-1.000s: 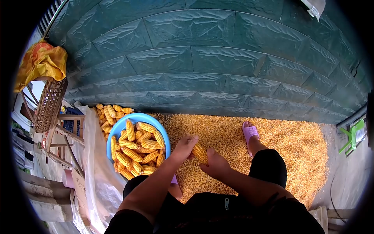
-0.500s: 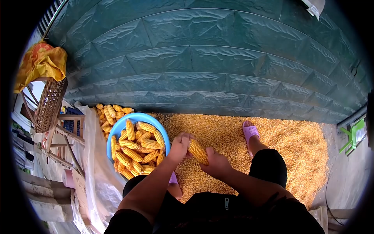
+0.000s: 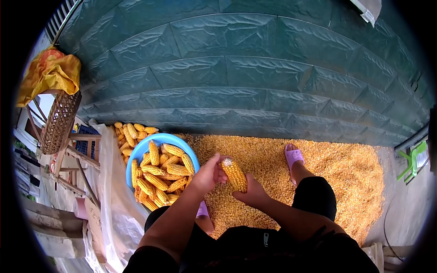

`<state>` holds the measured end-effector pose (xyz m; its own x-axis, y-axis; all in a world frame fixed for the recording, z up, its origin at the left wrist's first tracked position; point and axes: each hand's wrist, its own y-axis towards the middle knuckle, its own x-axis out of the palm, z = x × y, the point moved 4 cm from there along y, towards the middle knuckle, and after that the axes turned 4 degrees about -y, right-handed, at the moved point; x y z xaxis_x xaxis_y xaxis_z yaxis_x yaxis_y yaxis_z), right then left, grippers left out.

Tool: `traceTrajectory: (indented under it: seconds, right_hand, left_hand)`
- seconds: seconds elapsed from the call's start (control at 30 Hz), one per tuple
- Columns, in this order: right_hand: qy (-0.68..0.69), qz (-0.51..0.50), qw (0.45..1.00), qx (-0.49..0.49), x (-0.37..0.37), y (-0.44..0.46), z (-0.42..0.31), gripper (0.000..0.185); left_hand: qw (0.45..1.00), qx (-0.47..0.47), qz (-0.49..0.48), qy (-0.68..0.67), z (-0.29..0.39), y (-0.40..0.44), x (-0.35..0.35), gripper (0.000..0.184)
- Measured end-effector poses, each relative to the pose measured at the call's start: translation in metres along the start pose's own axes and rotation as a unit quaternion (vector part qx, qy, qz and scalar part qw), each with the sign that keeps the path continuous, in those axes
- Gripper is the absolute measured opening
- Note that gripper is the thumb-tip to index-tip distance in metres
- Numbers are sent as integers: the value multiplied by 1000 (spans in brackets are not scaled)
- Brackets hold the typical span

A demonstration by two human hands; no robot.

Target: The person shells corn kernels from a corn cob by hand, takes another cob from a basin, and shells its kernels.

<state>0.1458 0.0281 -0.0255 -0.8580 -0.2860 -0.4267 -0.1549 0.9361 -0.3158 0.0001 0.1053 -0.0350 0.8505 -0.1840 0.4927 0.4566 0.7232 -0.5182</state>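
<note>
An ear of corn [image 3: 235, 176] is held above the loose kernels [image 3: 255, 211], its pale tip pointing up and left. My right hand [image 3: 253, 192] grips its lower end, with the thumb along the side. Beside the ear's upper left side is my left hand [image 3: 210, 174], its fingers curled and partly apart near the tip; whether they touch the ear is hard to tell. A blue basin [image 3: 196, 158] full of corn ears stands to the left of my left hand.
More corn ears [image 3: 132, 132] lie behind the basin, by the plastic sheet [image 3: 107, 159]. A green wall [image 3: 255, 68] runs behind the kernels. My feet in pink slippers [image 3: 293, 154] stand among the kernels. A woven basket [image 3: 59, 120] is at the left, a green chair [image 3: 414, 159] at the right.
My left hand has shifted and its fingers have loosened from the ear's upper end, baring the pale tip. The ear stands more upright in my right hand.
</note>
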Motion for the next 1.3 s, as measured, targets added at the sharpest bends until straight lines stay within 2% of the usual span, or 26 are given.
traceTrajectory:
  seconds: [0.03,0.07,0.13,0.17,0.23,0.27,0.33,0.47,0.57,0.63,0.77,0.83,0.97,1.03,1.13,1.17,1.3]
  right_hand:
    - [88,-32,995,35,0,0,-1,50]
    - [88,-32,995,34,0,1,-1,50]
    - [212,-78,973,54,4,2,1,49]
    - [212,-79,973,54,3,2,1,49]
    - [319,-128,938,46,5,-2,-4,50]
    - [319,-128,938,46,7,-2,-2,50]
    - [400,-153,901,66,13,-5,0,50]
    - [426,-160,886,86,16,-10,-5,51]
    - [439,-172,876,99,22,-7,2,53]
    - [432,-184,876,105,24,-7,4,55]
    - [410,-193,884,114,25,-6,7,54]
    - [403,-188,888,116,26,-6,9,49]
    - [420,-223,874,102,20,-2,6,50]
    - [467,-234,839,155,18,-5,5,40]
    - [496,-236,819,166,23,-2,14,32]
    - [508,-276,800,162,22,-2,16,31]
    - [502,-268,806,161,20,-5,10,29]
  left_hand:
    - [998,-25,-28,-42,0,0,3,49]
    - [998,-24,-27,-42,1,-2,2,49]
    - [992,-16,-108,-70,4,-6,7,38]
    - [992,-15,-108,-70,5,-7,8,38]
    - [995,-2,-99,-18,6,-8,9,29]
    - [995,-2,-99,-18,7,-10,11,29]
    - [997,-8,-71,-29,7,-12,12,23]
    - [994,3,-95,-50,-9,4,2,19]
    - [997,4,-59,-38,-18,9,2,19]
    - [999,-4,53,9,-21,7,0,24]
    - [996,-24,80,40,-18,1,4,28]
    - [996,-22,70,48,-19,3,2,36]
    - [996,-48,58,50,-13,2,-8,47]
    - [997,-47,-62,-11,1,-7,7,58]
    - [993,-23,-98,-60,4,-6,10,60]
    - [986,-22,-150,-76,3,-5,7,50]
    - [988,-11,-133,-74,2,-4,6,38]
